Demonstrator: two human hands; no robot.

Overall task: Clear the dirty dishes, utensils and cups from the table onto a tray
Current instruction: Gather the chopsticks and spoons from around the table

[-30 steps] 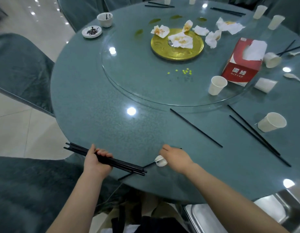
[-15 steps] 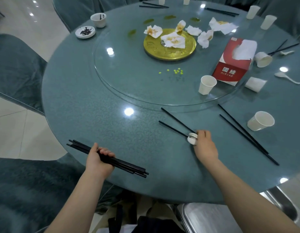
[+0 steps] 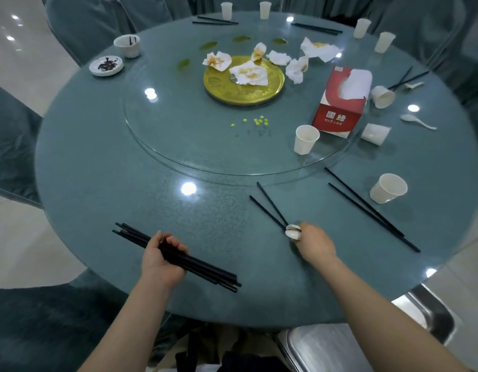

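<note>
Shifted rightward since earlier: right hand (image 3: 315, 244), fingers gripping white chopstick rest (image 3: 293, 232) and loose chopstick pair (image 3: 268, 206), long axis up-left. Left hand (image 3: 162, 260) clasps chopstick bundle (image 3: 178, 255). Metal tray (image 3: 326, 350) nearer right hand, below worktop (image 3: 98, 183) edge.

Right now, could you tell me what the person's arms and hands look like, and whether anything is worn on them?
Both forearms are bare as far as the view reaches. The left hand and right hand show no gloves, rings, watch or sleeves.
</note>
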